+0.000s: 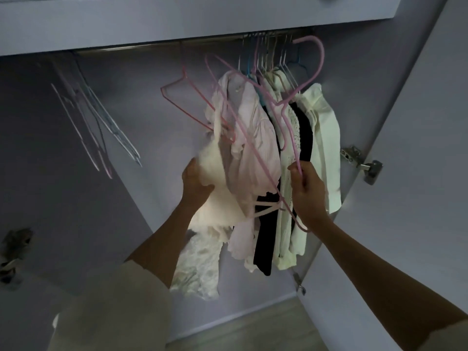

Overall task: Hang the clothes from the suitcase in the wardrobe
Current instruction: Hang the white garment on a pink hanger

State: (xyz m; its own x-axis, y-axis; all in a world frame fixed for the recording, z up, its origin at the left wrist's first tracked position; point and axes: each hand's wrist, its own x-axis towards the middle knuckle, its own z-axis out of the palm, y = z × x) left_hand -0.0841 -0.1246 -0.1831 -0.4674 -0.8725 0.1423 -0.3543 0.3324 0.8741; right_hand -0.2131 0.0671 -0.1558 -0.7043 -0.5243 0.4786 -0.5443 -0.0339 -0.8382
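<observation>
I look up into an open wardrobe. My left hand grips a cream lacy garment that hangs down below it. My right hand is closed on a pink wire hanger, whose hook points up near the rail. Another pink hanger is tangled in the cream garment. On the rail hang a pale pink blouse, a black piece and cream tops. The suitcase is out of view.
Several empty hangers hang at the rail's left end. The right wardrobe door stands open with metal hinges. The left door's hinge is at the left edge. Wooden floor shows below.
</observation>
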